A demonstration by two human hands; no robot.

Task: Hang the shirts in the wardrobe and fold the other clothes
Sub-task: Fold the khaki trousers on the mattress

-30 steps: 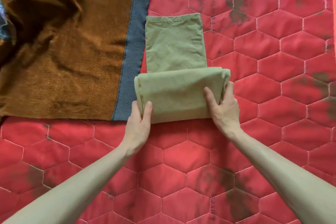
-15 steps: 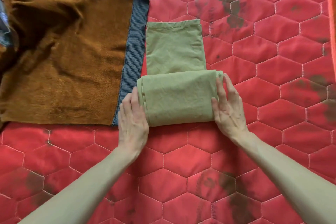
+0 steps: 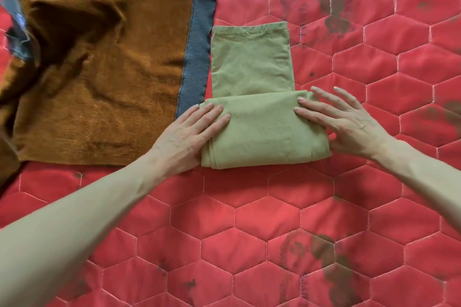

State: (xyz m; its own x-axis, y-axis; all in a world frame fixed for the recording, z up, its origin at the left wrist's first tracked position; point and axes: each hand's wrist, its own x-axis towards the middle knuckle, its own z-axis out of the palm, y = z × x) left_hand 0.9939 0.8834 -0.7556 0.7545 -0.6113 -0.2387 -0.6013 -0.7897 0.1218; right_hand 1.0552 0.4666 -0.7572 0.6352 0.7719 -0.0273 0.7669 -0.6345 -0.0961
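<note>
Pressing flat, both hands, left [image 3: 192,129] and right [image 3: 349,119], fingers straight, rest on the green garment [image 3: 262,132]; brown sweater [image 3: 99,77] at nine o'clock.

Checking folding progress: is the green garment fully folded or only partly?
Partly folded. The green garment has its near end doubled into a thick bundle under both flat hands, while a single flat section still extends away from it.

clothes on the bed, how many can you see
2: green garment, part folded at centre under both hands; brown sweater spread to its left. A grey-blue scrap at the far left edge may be another.
</note>
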